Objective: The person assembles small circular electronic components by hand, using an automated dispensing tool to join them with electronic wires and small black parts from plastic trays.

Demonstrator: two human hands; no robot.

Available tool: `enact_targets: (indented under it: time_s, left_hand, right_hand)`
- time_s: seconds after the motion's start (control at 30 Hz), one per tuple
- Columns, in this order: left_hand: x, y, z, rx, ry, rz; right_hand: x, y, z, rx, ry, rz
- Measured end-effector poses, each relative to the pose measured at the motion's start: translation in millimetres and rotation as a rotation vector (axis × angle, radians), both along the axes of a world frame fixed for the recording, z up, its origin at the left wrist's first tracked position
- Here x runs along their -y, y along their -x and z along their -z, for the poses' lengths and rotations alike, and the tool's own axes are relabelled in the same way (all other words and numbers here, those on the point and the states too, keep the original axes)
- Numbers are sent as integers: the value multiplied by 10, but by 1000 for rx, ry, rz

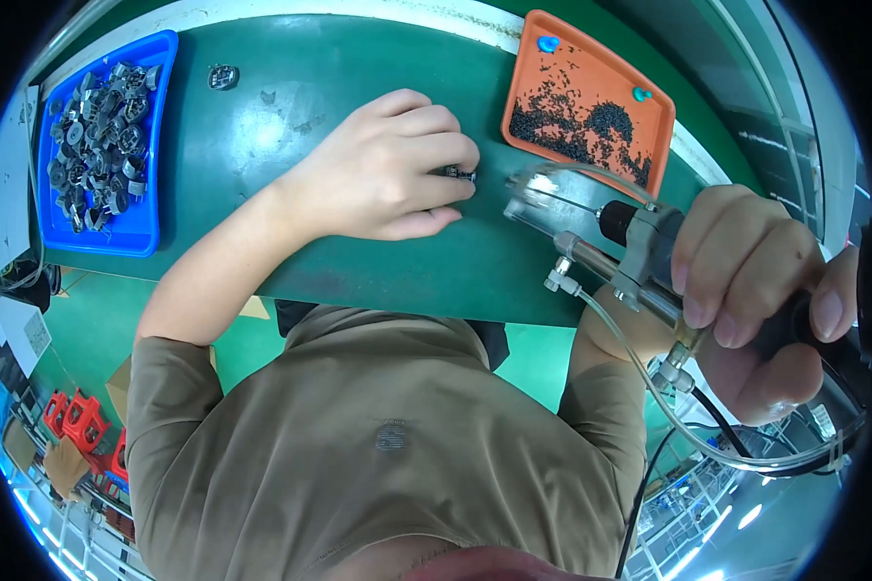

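My left hand [388,169] rests on the green table [358,271], fingers curled and pinching a small metal part [461,175] against the surface. My right hand [765,290] grips a powered screwdriver [639,247] with a clear nose piece; its tip [525,190] sits just to the right of the small part, close to my left fingertips. A clear hose and a black cable [707,441] trail from the tool's rear, below my right hand.
A blue tray [161,68] at the far left holds several grey metal parts. An orange tray [572,68] at the back right holds a heap of small black screws. One loose metal part [223,76] lies near the blue tray.
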State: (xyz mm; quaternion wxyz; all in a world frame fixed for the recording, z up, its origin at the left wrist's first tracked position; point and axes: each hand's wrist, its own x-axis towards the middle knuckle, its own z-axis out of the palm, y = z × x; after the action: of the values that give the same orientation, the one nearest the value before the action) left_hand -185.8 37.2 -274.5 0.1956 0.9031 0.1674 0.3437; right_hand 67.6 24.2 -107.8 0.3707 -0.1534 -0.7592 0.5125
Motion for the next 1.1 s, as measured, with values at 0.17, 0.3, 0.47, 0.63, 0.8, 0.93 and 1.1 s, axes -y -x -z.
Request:
enact_targets:
  time_s: [0.17, 0.3, 0.47, 0.63, 0.8, 0.93, 1.1]
  left_hand:
    - [-1, 11, 85, -81, 27, -24]
    - [34, 16, 175, -92, 52, -69]
    - [28, 10, 213, -43, 79, -55]
    - [25, -1, 222, -38, 95, -53]
    - [32, -2, 213, -40, 101, -57]
    - [34, -8, 206, -36, 95, -56]
    - [32, -10, 213, -37, 97, -51]
  right_hand:
    - [-89, 0, 271, -183, -37, -19]
    - [-110, 72, 300, -202, -26, -32]
    - [-128, 81, 322, -171, -19, -72]
    - [-132, 152, 388, -181, -24, -87]
    - [-172, 165, 406, -162, -18, -139]
    - [-171, 175, 402, -138, -25, -134]
    - [-174, 179, 448, -156, -21, -136]
